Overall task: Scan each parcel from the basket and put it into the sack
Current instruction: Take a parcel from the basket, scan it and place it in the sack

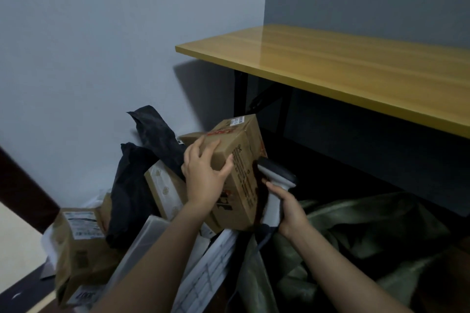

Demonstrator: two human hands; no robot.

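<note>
The left hand (203,173) grips a brown cardboard box (239,175) from above, fingers spread over its upper corner and thumb pressed on the printed side face, holding it tilted over the heap of parcels. A white label (238,120) sits on the box's far top edge. The right hand (290,211) is closed around the grip of a white handheld scanner (276,180), whose dark head points at the right side of the box, just beside it. Left of the hands lie black plastic mailers (137,185), another brown parcel (81,244) with a label, and white flat packets (211,269); the basket itself cannot be made out. On the near right, below the scanner, lies the crumpled green sack (356,236). Beyond it, a yellow wooden table (343,68) stands against the grey wall (101,33).
</note>
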